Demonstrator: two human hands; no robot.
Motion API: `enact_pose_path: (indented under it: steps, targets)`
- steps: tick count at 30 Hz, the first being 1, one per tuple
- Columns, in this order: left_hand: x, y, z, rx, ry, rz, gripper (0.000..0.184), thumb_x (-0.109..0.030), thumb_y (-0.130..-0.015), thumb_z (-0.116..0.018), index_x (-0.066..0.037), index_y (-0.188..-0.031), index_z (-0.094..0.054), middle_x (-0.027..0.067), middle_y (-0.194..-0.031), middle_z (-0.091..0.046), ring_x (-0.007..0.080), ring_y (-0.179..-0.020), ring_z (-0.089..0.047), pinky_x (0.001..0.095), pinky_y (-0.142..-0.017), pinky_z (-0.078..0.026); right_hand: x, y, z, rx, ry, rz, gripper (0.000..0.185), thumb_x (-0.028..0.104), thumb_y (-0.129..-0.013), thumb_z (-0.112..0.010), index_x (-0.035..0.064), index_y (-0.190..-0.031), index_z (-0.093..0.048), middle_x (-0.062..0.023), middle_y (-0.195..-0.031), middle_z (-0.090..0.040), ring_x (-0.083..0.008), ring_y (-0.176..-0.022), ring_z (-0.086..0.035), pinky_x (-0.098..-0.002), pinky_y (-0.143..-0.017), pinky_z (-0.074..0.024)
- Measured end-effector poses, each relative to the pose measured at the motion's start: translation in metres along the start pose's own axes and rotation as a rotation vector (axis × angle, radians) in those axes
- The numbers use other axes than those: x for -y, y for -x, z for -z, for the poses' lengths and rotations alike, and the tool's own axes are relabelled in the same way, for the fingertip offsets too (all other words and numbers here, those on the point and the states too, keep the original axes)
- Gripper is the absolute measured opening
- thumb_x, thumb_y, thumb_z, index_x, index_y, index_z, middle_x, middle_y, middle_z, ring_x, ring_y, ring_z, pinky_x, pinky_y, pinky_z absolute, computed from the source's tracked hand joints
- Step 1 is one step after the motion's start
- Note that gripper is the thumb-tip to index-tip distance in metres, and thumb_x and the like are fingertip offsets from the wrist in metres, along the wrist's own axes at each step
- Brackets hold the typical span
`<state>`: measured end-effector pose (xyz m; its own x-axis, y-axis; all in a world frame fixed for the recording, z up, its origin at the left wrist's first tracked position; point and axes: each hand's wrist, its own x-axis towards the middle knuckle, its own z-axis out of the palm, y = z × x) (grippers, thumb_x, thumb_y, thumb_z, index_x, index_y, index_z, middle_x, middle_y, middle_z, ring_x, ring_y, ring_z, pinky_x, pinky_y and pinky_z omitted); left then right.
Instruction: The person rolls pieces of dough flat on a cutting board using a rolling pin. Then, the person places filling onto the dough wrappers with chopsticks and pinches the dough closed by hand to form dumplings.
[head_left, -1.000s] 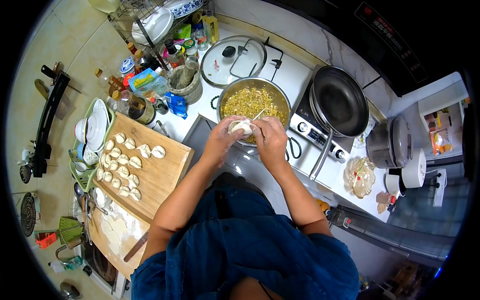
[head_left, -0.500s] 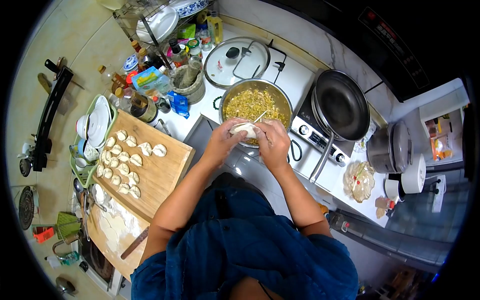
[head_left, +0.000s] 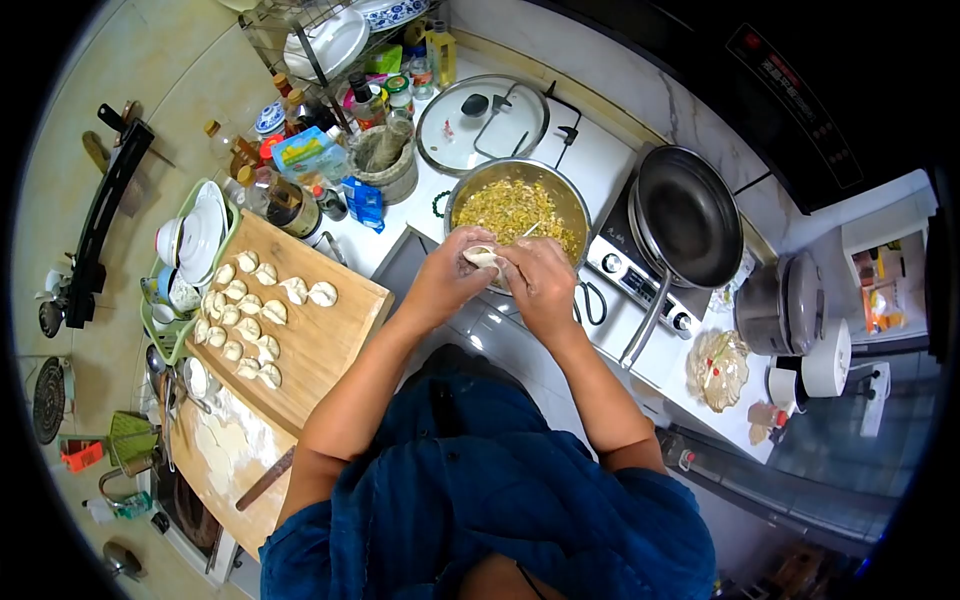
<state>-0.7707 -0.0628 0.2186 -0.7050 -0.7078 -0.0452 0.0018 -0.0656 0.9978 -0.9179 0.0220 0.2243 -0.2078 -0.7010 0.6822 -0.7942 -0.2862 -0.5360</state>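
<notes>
A folded, pale dumpling (head_left: pixel 481 257) is held just in front of the bowl of filling. My left hand (head_left: pixel 448 275) is closed around its left side. The fingers of my right hand (head_left: pixel 540 282) pinch its right edge. Behind my hands stands a steel bowl (head_left: pixel 581 203) of yellow-green chopped filling (head_left: pixel 512 208), with a light-coloured stick handle (head_left: pixel 531 229) in it, partly hidden by my right hand. To the left, several shaped dumplings (head_left: pixel 247 308) lie in rows on a wooden board (head_left: pixel 325 340).
A floured lower board (head_left: pixel 270 440) carries flat dough wrappers (head_left: pixel 222 445) and a rolling pin (head_left: pixel 265 480). A glass lid (head_left: pixel 450 130) and stone mortar (head_left: pixel 392 180) stand behind. On the right, a frying pan (head_left: pixel 690 215) sits on the cooker, its handle pointing towards me.
The dumpling has turned in my hands and shows less, more folded over. My right fingers have closed in on its edge. The view has shifted slightly.
</notes>
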Motion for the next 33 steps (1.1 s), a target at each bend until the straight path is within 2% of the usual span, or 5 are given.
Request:
enact_pose_path:
  steps: [8,17,20,26,33]
  targets:
    - [-0.012,0.004,0.003,0.020,-0.277,0.023,0.040,-0.001,-0.087,-0.065,-0.002,-0.125,-0.053,0.0028,-0.113,-0.058,0.0087,-0.100,-0.057,0.0245,-0.087,-0.047,0.003,-0.005,-0.005,0.041,-0.053,-0.014,0.016,0.004,-0.077,-0.072,0.0023,-0.092,-0.070,-0.0135,-0.089,-0.065,-0.0315,-0.084,-0.063,-0.0403,-0.075,-0.0500]
    - [-0.001,0.005,0.001,0.111,0.105,0.118,0.037,-0.001,-0.089,-0.063,0.001,-0.126,-0.058,0.0057,-0.118,-0.061,0.0115,-0.105,-0.058,0.0278,-0.093,-0.046,0.005,-0.011,-0.005,-0.003,-0.094,-0.029,0.013,0.003,-0.079,-0.071,0.0017,-0.091,-0.071,-0.0137,-0.086,-0.064,-0.0319,-0.083,-0.061,-0.0405,-0.074,-0.0492]
    - [0.015,0.003,-0.003,0.041,0.125,0.016,0.026,-0.009,-0.091,-0.065,0.001,-0.115,-0.063,0.0009,-0.100,-0.063,0.0080,-0.089,-0.056,0.0251,-0.079,-0.047,0.005,-0.009,-0.005,0.011,-0.075,-0.051,0.011,0.004,-0.080,-0.070,0.0011,-0.091,-0.071,-0.0146,-0.087,-0.065,-0.0320,-0.085,-0.062,-0.0404,-0.076,-0.0489]
    - [0.003,0.002,-0.003,-0.015,-0.215,-0.113,0.022,-0.009,-0.088,-0.064,0.001,-0.108,-0.065,0.0089,-0.096,-0.065,0.0131,-0.085,-0.058,0.0285,-0.077,-0.047,0.007,-0.010,-0.007,-0.028,-0.115,-0.085,0.009,0.005,-0.082,-0.068,0.0009,-0.090,-0.070,-0.0154,-0.087,-0.064,-0.0338,-0.085,-0.061,-0.0422,-0.075,-0.0483]
    - [-0.011,0.006,-0.005,-0.013,-0.306,-0.050,0.028,-0.011,-0.088,-0.066,0.001,-0.112,-0.064,0.0039,-0.089,-0.063,0.0072,-0.077,-0.052,0.0251,-0.070,-0.043,0.009,-0.011,-0.005,0.037,-0.167,-0.209,0.011,0.006,-0.083,-0.066,-0.0006,-0.091,-0.069,-0.0169,-0.088,-0.064,-0.0354,-0.087,-0.061,-0.0423,-0.078,-0.0488]
